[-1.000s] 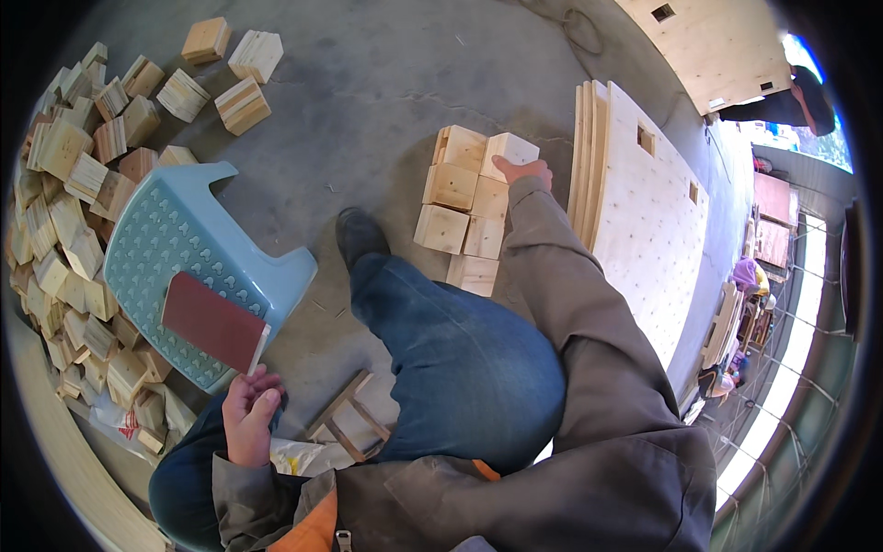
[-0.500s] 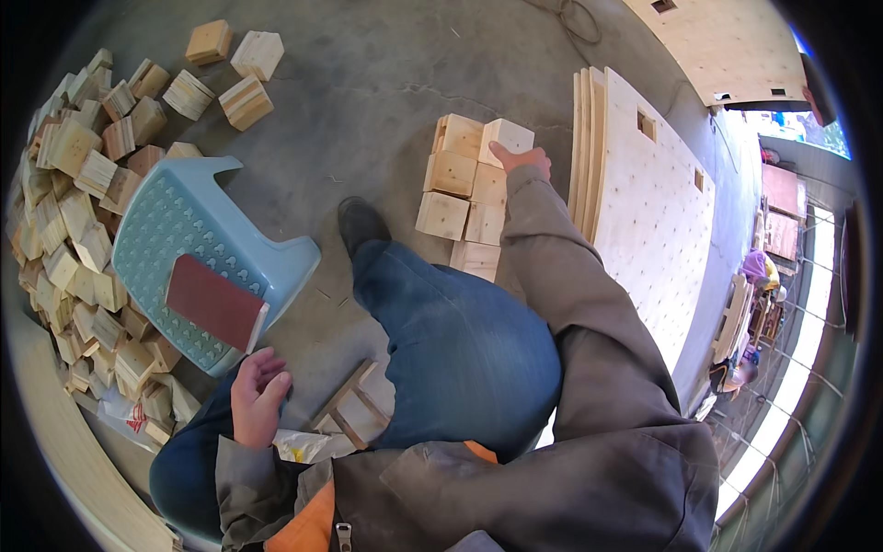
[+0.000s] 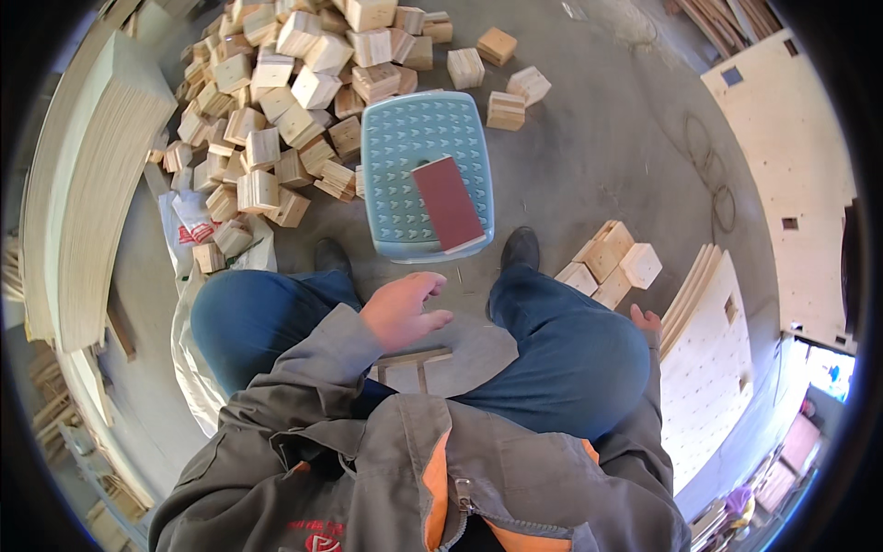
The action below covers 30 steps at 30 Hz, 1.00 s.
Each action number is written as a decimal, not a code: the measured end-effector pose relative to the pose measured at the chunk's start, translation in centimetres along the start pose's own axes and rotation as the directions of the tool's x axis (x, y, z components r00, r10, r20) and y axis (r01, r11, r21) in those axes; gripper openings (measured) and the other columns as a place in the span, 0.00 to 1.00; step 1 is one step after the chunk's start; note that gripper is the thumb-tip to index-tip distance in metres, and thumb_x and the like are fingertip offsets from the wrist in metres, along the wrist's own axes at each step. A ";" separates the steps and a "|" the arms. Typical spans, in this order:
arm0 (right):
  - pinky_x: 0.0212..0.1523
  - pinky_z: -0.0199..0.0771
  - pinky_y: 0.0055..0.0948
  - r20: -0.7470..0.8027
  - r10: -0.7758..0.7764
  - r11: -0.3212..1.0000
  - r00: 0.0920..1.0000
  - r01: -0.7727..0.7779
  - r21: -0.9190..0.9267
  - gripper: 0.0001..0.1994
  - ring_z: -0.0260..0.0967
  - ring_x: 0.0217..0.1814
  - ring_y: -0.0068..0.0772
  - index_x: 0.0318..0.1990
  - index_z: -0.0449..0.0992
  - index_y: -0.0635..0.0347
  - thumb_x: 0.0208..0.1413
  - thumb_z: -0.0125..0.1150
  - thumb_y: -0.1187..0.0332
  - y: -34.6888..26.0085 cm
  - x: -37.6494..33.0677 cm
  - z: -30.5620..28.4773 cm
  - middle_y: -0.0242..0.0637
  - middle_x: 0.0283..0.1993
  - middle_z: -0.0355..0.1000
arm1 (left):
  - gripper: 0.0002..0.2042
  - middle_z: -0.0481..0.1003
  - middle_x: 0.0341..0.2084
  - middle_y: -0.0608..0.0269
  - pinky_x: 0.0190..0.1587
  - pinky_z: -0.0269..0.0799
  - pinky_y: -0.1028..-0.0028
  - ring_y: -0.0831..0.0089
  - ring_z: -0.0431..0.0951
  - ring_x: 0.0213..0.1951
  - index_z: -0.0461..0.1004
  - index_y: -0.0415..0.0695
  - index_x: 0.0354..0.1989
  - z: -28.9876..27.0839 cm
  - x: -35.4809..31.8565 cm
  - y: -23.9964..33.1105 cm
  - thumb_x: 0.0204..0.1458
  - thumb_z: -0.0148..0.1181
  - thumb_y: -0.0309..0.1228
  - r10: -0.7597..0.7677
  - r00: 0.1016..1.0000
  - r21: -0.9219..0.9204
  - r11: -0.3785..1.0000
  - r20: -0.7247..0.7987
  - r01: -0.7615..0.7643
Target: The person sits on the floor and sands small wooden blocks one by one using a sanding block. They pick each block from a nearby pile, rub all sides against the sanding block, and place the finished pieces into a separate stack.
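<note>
Just short of the stool's near edge, above the floor between the two knees, the person's left hand (image 3: 405,311) hangs with nothing in it. Its fingers are spread and its thumb stands well apart. The stool (image 3: 391,184) is light blue plastic, its top covered with a raised pattern, and across it lies a reddish-brown slab (image 3: 450,204) with a pale edge. That slab slants from about the middle of the top to the near edge, close to the near right corner.

Past the right knee, the right hand (image 3: 646,318) shows only a few fingers (the leg hides much of it from me), so I cannot tell how far open it is or whether it has hold of anything. Those fingers are near a small group of wooden blocks (image 3: 604,258), set close together on the floor, and just beside a stack of plywood sheets (image 3: 704,368) with square holes.

Off the stool's left edge and far left corner, a large heap of similar blocks (image 3: 272,69) sprawls over the floor, partly onto a white sack (image 3: 189,350). Four loose blocks (image 3: 506,110) lie beyond the far right corner. Between the knees, a narrow wooden frame (image 3: 421,357) rests on the floor, partly hidden by the left arm.
</note>
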State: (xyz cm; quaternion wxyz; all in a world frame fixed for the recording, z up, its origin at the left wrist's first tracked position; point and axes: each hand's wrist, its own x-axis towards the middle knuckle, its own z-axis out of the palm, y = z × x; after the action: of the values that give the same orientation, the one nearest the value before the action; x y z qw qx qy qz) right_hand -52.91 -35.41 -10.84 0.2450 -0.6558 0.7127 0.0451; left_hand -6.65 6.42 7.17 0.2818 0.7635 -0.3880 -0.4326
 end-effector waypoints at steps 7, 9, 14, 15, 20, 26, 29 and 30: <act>0.59 0.81 0.36 -0.186 -0.288 0.854 0.939 0.340 0.394 0.39 0.81 0.57 0.41 0.69 0.70 0.77 0.55 0.80 0.60 -9.8 -1.9 -8.3 0.57 0.58 0.80 | 0.28 0.79 0.56 0.47 0.58 0.77 0.57 0.48 0.81 0.57 0.73 0.40 0.62 -0.9 -2.3 -0.2 0.57 0.71 0.41 0.171 0.985 0.161 0.972 0.006 -0.170; 0.58 0.82 0.35 -0.229 -0.428 0.792 0.874 0.485 0.370 0.38 0.81 0.56 0.39 0.70 0.70 0.74 0.56 0.79 0.63 -13.7 -3.3 -10.5 0.56 0.57 0.80 | 0.29 0.79 0.56 0.46 0.57 0.77 0.56 0.47 0.80 0.57 0.73 0.40 0.62 -1.6 -2.7 -0.1 0.56 0.72 0.42 0.177 0.984 0.182 0.967 0.011 -0.176; 0.56 0.81 0.35 -0.162 -0.668 0.683 0.726 0.685 0.252 0.38 0.80 0.54 0.36 0.71 0.71 0.68 0.54 0.79 0.64 -28.3 -16.9 -14.4 0.56 0.61 0.79 | 0.30 0.79 0.54 0.46 0.57 0.78 0.55 0.47 0.80 0.56 0.73 0.40 0.64 -2.8 -2.9 -1.0 0.55 0.73 0.41 0.161 0.959 0.174 0.977 -0.232 -0.122; 0.56 0.81 0.36 -0.159 -0.704 0.649 0.692 0.718 0.253 0.38 0.79 0.54 0.36 0.72 0.71 0.67 0.54 0.79 0.64 -30.5 -19.2 -14.6 0.55 0.62 0.78 | 0.30 0.79 0.53 0.47 0.56 0.78 0.55 0.48 0.81 0.55 0.73 0.40 0.64 -2.9 -2.7 -1.3 0.55 0.73 0.40 0.179 0.930 0.148 0.979 -0.320 -0.137; 0.59 0.80 0.41 -0.069 -0.837 0.528 0.543 0.834 0.161 0.41 0.79 0.55 0.40 0.73 0.70 0.62 0.52 0.79 0.62 -38.6 -26.5 -9.3 0.51 0.64 0.77 | 0.31 0.76 0.55 0.48 0.55 0.80 0.61 0.55 0.82 0.50 0.73 0.39 0.65 -4.3 -1.6 -2.7 0.51 0.76 0.33 0.061 0.784 -0.033 0.994 -0.617 -0.103; 0.69 0.72 0.46 0.245 -0.884 0.411 0.397 0.912 0.007 0.45 0.70 0.70 0.54 0.78 0.62 0.60 0.54 0.78 0.59 -41.4 -28.9 -2.8 0.53 0.70 0.70 | 0.34 0.74 0.60 0.46 0.59 0.79 0.59 0.53 0.81 0.55 0.72 0.39 0.67 -5.8 0.1 -5.5 0.51 0.77 0.34 -0.207 0.721 -0.230 0.971 -0.661 0.068; 0.70 0.71 0.46 0.300 -0.868 0.422 0.396 0.906 0.025 0.45 0.69 0.71 0.57 0.78 0.61 0.61 0.55 0.77 0.59 -43.0 -29.7 -2.9 0.54 0.70 0.70 | 0.36 0.74 0.61 0.46 0.58 0.79 0.62 0.57 0.81 0.54 0.71 0.35 0.68 -6.1 2.6 -8.7 0.50 0.77 0.35 -0.307 0.656 -0.307 0.944 -0.690 0.119; 0.70 0.71 0.46 0.291 -0.878 0.408 0.379 0.912 0.040 0.45 0.69 0.70 0.57 0.77 0.62 0.61 0.55 0.77 0.59 -43.3 -29.9 -3.0 0.54 0.69 0.70 | 0.37 0.74 0.61 0.46 0.58 0.79 0.63 0.58 0.81 0.55 0.71 0.35 0.68 -6.2 4.1 -10.4 0.50 0.77 0.35 -0.357 0.617 -0.364 0.923 -0.701 0.120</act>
State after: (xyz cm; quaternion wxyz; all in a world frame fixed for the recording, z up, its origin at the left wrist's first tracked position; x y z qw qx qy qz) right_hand -11.73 -15.15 15.14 0.2815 -0.9377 0.1999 0.0382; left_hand 3.78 9.24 0.32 0.4624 0.8699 -0.0632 -0.1593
